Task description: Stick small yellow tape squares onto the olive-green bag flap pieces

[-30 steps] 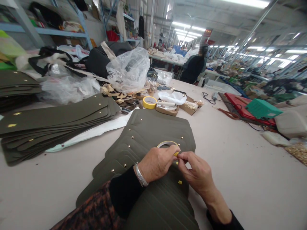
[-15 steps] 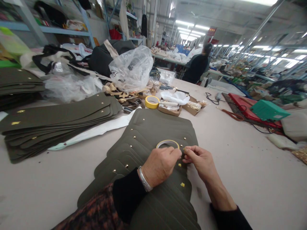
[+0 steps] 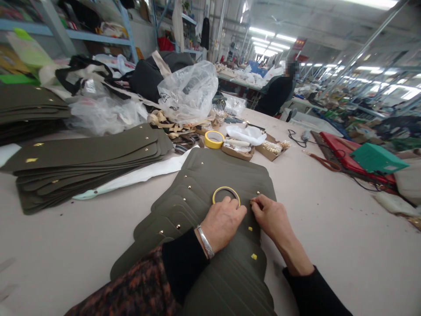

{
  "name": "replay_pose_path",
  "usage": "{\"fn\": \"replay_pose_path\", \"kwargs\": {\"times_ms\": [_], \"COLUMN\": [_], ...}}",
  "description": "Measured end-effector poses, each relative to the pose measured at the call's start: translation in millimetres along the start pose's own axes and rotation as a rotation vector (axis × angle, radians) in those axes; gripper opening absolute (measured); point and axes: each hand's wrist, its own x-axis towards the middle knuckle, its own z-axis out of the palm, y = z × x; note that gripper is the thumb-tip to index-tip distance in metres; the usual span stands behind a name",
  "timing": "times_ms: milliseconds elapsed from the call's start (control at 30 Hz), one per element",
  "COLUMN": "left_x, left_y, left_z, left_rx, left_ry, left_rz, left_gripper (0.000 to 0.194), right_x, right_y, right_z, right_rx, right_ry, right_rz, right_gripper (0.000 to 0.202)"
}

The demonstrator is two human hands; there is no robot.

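Note:
My left hand (image 3: 225, 221), a silver bracelet at its wrist, is closed round the lower edge of a thin roll of yellow tape (image 3: 226, 190). Just right of it, the thumb and fingers of my right hand (image 3: 271, 215) pinch a tiny piece of yellow tape against the panels; the fingers mostly hide it. Both hands rest over a fanned stack of dark olive panels (image 3: 226, 169) with small metal studs (image 3: 189, 187) along the sides. Yellow tape bits (image 3: 254, 256) stick to the panels below my right hand.
More olive panels (image 3: 82, 151) lie stacked to the left beside a white strip (image 3: 138, 174). Beyond are a thicker yellow tape roll (image 3: 214, 139), small boxes of metal parts (image 3: 272, 147) and plastic bags (image 3: 190, 90). A green box (image 3: 378, 154) sits at right; a person (image 3: 276, 94) sits farther back.
My left hand and the tape roll have drawn slightly away from my right hand, widening the gap. My right fingers have come down onto the panel edge. The view has shifted a little.

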Motion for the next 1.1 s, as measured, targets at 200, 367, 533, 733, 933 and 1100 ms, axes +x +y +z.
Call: {"fn": "replay_pose_path", "kwargs": {"times_ms": [200,367,533,733,933,1100], "left_x": [-0.7,-1.1,-0.6,1.5,-0.5,-1.3], "left_y": [-0.6,-1.3,-3.3,-6.0,-9.1,-12.2], "left_z": [-0.1,-0.2,-0.8,-4.3,-7.1,-9.5], "left_rx": [0.001,-0.008,0.013,0.018,-0.039,-0.057], "left_ry": [-0.005,0.0,0.015,0.046,0.038,0.018], "left_rz": [-0.016,-0.008,0.005,0.035,0.05,0.046], "left_gripper": [0.01,0.013,0.013,0.012,0.014,0.015], "right_x": [4.8,-4.2,-5.1,18.1,20.6,-1.4], "right_y": [5.8,18.2,14.7,-5.1,-6.0,13.0], "right_z": [-1.0,-13.6,-14.5,-13.2,-28.0,-37.5], "right_rx": [-0.012,0.061,-0.192,-0.24,-0.196,0.018], "right_ry": [-0.015,0.129,-0.003,-0.242,-0.337,-0.192], "right_rz": [0.108,-0.103,-0.473,-0.098,0.017,0.024], "right_gripper": [0.022,0.018,0.025,0.026,0.023,0.024]}}
